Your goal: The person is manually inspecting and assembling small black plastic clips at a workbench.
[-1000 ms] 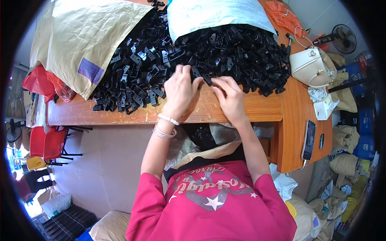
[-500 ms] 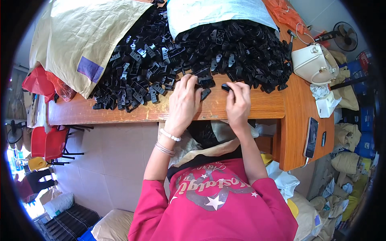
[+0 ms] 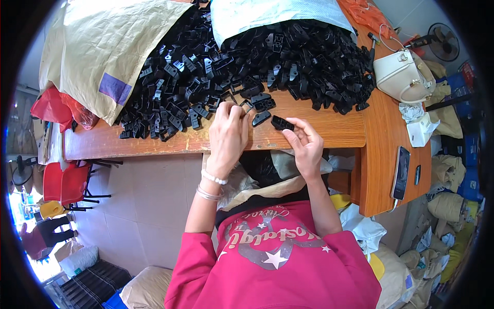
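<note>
"Over the near part of the table (image 3: 337,125), what did we enter first?"

"One black piece (image 3: 282,123), small, elongated. We found it pinched between the thumb and fingers of the right hand (image 3: 307,147), apart from the heap."

"And the left hand (image 3: 227,135)?"

"Fingers curled, tips at the heap's near edge; whether they gripped anything, we could not tell."

"Between the hands?"

"Two loose items: an oblong part (image 3: 261,118), lying flat, and a slotted part (image 3: 263,101) just beyond it."

"Step in hand, next requirement?"

"Single-piece handling, we judged. The next move called for a steady pinch on the right and careful fingertip selection on the left, the pieces being crowded."

"Farther out?"

"We listed the heap of black parts (image 3: 324,67), one tan sack (image 3: 103,51) left, one white sack (image 3: 278,13) behind, one cream handbag (image 3: 399,74) right."
</note>
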`<state>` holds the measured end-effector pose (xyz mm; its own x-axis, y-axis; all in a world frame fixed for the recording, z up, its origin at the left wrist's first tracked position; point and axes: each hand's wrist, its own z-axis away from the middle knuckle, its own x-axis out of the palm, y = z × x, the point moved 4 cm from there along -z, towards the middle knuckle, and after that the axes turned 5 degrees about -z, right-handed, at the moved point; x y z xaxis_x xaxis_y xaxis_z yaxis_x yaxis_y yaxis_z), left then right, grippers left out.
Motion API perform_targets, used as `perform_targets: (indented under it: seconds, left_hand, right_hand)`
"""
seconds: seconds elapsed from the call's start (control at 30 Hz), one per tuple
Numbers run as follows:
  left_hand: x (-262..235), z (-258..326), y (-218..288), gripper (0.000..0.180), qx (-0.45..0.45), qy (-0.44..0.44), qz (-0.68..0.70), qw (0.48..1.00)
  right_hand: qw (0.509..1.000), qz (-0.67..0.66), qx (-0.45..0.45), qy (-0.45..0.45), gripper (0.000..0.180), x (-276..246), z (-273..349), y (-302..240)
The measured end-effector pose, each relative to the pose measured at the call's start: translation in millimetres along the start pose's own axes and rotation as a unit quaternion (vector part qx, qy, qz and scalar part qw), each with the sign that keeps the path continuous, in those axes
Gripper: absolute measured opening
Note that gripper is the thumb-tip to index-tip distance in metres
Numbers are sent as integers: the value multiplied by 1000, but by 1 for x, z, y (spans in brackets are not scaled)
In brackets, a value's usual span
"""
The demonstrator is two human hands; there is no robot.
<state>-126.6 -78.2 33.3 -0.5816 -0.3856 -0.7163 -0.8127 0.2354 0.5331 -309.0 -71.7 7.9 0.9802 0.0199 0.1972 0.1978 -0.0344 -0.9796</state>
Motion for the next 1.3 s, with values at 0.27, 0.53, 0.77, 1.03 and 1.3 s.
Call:
perform_targets:
  seconds: [0.27,0.53,0.77,1.03,1.3]
  left_hand:
    - [-5,23,10,37,-149,-145,337,918]
    - [-8,29,13,32,-266,-221,498,795]
    - [-11,34,28,36,-90,-98,305,943]
    - [-8,11,-26,23,-131,-67,178,973]
    - [8,-10,-30,31,-32,-10,-133,991]
  right_hand:
    - [979,129,-149,-55,24,21,2,-34]
    - [930,226,-255,-139,24,25,-2,-35]
    - [991,32,-33,-122,30,27,-1,-12]
    - [950,177,-28,-256,26,16,-8,-14]
    - [850,445,-274,-68,26,42,-21,-12]
